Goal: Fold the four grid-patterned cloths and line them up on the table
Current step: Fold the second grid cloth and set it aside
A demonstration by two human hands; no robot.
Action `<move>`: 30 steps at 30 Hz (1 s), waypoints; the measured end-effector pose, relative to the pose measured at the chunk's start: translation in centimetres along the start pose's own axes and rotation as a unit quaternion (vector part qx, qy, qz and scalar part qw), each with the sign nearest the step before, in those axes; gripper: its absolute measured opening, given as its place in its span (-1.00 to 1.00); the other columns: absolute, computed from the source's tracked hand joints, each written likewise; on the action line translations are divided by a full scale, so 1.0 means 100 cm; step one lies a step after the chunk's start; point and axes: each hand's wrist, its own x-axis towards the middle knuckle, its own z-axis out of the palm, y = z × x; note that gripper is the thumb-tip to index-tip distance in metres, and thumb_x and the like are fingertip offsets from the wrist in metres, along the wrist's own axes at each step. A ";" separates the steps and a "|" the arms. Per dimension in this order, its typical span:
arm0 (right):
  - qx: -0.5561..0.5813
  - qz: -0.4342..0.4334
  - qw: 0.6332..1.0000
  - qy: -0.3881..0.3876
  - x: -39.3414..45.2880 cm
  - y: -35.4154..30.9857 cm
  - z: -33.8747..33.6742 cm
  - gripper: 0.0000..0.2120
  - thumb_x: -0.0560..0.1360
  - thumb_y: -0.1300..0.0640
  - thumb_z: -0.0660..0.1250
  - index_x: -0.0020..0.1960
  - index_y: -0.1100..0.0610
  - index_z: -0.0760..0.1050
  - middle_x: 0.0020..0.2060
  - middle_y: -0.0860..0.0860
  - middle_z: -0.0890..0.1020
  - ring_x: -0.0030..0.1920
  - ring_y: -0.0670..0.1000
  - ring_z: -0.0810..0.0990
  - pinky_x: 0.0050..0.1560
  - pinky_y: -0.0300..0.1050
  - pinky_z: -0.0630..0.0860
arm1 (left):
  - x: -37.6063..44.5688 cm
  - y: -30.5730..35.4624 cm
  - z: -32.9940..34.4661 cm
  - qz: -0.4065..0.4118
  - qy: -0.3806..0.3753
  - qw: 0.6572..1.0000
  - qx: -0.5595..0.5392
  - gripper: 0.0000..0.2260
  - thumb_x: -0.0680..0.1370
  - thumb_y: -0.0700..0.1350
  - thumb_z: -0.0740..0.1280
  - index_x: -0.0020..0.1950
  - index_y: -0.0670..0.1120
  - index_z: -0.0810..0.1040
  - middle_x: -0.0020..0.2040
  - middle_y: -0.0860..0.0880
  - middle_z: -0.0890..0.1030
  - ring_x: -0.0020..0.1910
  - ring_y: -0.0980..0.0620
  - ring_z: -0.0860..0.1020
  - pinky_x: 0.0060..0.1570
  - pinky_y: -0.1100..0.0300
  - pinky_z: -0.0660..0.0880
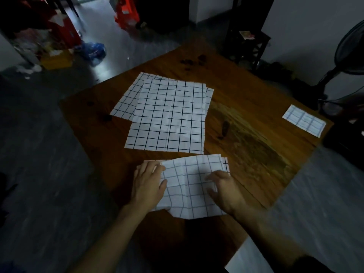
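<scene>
A partly folded white cloth with a dark grid [189,186] lies at the near edge of the wooden table [246,134]. My left hand [147,182] pinches its left edge, thumb on top. My right hand [224,188] rests on the cloth's right part with fingers curled, gripping the fabric. Beyond them an unfolded grid cloth [169,117] lies flat, overlapping another unfolded one [128,97] that peeks out at its left. A small folded grid cloth [304,120] sits at the table's far right corner.
Dark knots and stains mark the table top. A standing fan [346,56] is at the right, a dark stool [248,46] behind the table. Red bags and clutter [59,32] lie on the floor at the back left.
</scene>
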 end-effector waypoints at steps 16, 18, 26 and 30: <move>-0.028 0.013 0.995 -0.098 -0.041 -0.022 0.065 -0.45 0.51 0.00 0.32 0.46 0.06 0.31 0.45 0.04 0.31 0.42 0.06 0.28 0.44 -0.04 0.29 | -0.098 -0.032 -0.020 -0.234 -0.084 0.915 -0.316 -0.19 0.34 -0.07 0.58 0.43 0.23 0.19 0.17 0.19 0.44 0.26 0.16 0.28 0.15 0.07 0.37; -0.028 0.021 0.994 -0.100 -0.043 -0.024 0.066 -0.46 0.52 -0.02 0.30 0.46 0.06 0.30 0.45 0.04 0.30 0.42 0.06 0.27 0.44 -0.05 0.28 | -0.098 -0.026 -0.015 -0.232 -0.093 0.916 -0.313 -0.22 0.41 -0.17 0.53 0.46 0.19 0.17 0.13 0.18 0.48 0.25 0.18 0.28 0.18 0.11 0.34; -0.039 0.046 0.994 -0.094 -0.060 -0.019 0.064 -0.44 0.52 -0.06 0.30 0.47 0.06 0.27 0.48 0.04 0.25 0.43 0.06 0.25 0.42 -0.04 0.29 | -0.094 -0.035 -0.002 -0.264 -0.096 0.899 -0.335 -0.35 0.50 -0.19 0.42 0.45 0.21 0.21 0.02 0.07 0.58 0.15 0.06 0.50 0.09 0.11 0.48; -0.030 0.061 0.994 -0.083 -0.067 -0.015 0.063 -0.46 0.53 -0.04 0.29 0.46 0.06 0.28 0.48 0.04 0.27 0.45 0.08 0.25 0.43 -0.03 0.28 | -0.096 -0.042 0.000 -0.275 -0.114 0.914 -0.276 -0.35 0.50 -0.18 0.42 0.48 0.12 0.19 -0.02 0.09 0.54 0.18 0.00 0.51 0.23 -0.06 0.49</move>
